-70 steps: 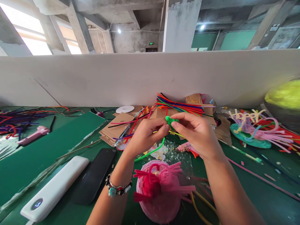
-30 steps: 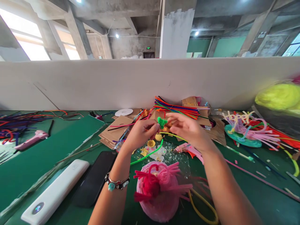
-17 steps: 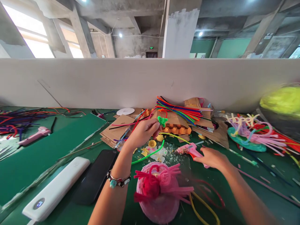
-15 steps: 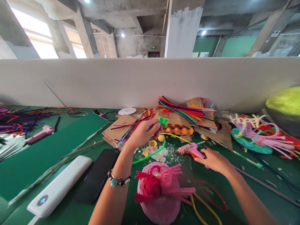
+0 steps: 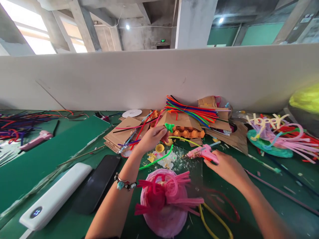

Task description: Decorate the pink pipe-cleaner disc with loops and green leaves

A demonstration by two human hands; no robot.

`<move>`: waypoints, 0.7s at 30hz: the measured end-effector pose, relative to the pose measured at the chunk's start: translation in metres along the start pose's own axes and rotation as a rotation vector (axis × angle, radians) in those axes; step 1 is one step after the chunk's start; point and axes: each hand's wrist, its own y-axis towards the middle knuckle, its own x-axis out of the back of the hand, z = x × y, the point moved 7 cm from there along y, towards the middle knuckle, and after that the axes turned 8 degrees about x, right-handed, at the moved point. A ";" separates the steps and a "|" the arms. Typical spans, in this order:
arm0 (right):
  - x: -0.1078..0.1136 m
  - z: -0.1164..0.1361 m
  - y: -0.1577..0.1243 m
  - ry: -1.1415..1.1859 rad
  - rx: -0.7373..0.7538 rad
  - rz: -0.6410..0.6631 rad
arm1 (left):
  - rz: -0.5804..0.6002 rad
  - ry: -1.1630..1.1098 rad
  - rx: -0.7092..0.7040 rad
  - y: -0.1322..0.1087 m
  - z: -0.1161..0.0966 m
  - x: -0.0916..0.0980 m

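My left hand (image 5: 155, 135) pinches a small green shape of bent pipe cleaner (image 5: 169, 127) between thumb and fingertips, raised over the middle of the table. On the right, my right hand (image 5: 228, 168) has its fingers round the handle of a pink hot glue gun (image 5: 203, 152), whose nozzle points left. Close in front of me lies a round pink pipe-cleaner piece (image 5: 164, 205) with red and pink loops and loose strands. Between the hands, a bright green pipe cleaner (image 5: 158, 160) crosses scattered white and yellow scraps.
A bundle of coloured pipe cleaners (image 5: 191, 113) lies on cardboard, above an orange egg tray (image 5: 190, 131). A white power bank (image 5: 57, 196) and a black phone (image 5: 99, 182) are at left. A teal and pink pipe-cleaner piece (image 5: 270, 146) sits right. A pale partition (image 5: 112, 79) stands behind.
My right hand has closed round the glue gun's handle, and the gun is turned slightly. The green piece stays in my left hand. The whole view has shifted a little.
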 end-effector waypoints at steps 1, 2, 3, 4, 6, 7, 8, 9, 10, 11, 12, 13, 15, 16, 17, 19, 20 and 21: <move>0.006 -0.002 -0.001 0.016 0.000 -0.039 | 0.037 -0.002 0.027 0.003 0.007 -0.006; 0.012 -0.003 -0.002 0.036 0.000 -0.080 | 0.076 0.005 0.054 0.006 0.016 -0.012; 0.016 -0.005 -0.003 0.062 0.000 -0.108 | 0.111 0.017 0.080 0.009 0.024 -0.018; 0.019 -0.007 -0.003 0.093 -0.003 -0.128 | 0.142 0.030 0.109 0.011 0.034 -0.023; 0.023 -0.012 -0.004 0.151 -0.022 -0.152 | 0.186 0.058 0.157 0.014 0.050 -0.031; 0.024 -0.015 -0.004 0.171 -0.034 -0.172 | 0.201 0.068 0.176 0.015 0.057 -0.034; 0.026 -0.018 -0.004 0.179 -0.044 -0.213 | 0.209 0.074 0.189 0.016 0.061 -0.035; 0.029 -0.020 -0.005 0.178 -0.051 -0.276 | 0.214 0.077 0.196 0.016 0.063 -0.036; 0.033 -0.021 -0.005 0.171 -0.050 -0.354 | 0.217 0.078 0.197 0.016 0.063 -0.036; 0.037 -0.021 -0.007 0.163 -0.037 -0.434 | 0.220 0.076 0.192 0.016 0.061 -0.036; 0.041 -0.020 -0.008 0.152 -0.012 -0.518 | 0.223 0.075 0.183 0.015 0.057 -0.036; 0.045 -0.017 -0.010 0.137 0.023 -0.595 | 0.230 0.073 0.170 0.014 0.052 -0.036; 0.050 -0.007 -0.015 0.091 0.113 -0.706 | 0.249 0.075 0.136 0.013 0.040 -0.038; 0.052 -0.002 -0.017 0.057 0.154 -0.741 | 0.257 0.080 0.117 0.011 0.034 -0.039; 0.053 0.004 -0.019 0.020 0.183 -0.763 | 0.262 0.087 0.096 0.010 0.028 -0.040; 0.054 0.012 -0.022 -0.044 0.205 -0.778 | 0.265 0.108 0.060 0.008 0.018 -0.042; 0.053 0.015 -0.023 -0.067 0.204 -0.781 | 0.266 0.119 0.045 0.006 0.014 -0.042; 0.053 0.017 -0.024 -0.083 0.198 -0.784 | 0.267 0.129 0.033 0.005 0.011 -0.043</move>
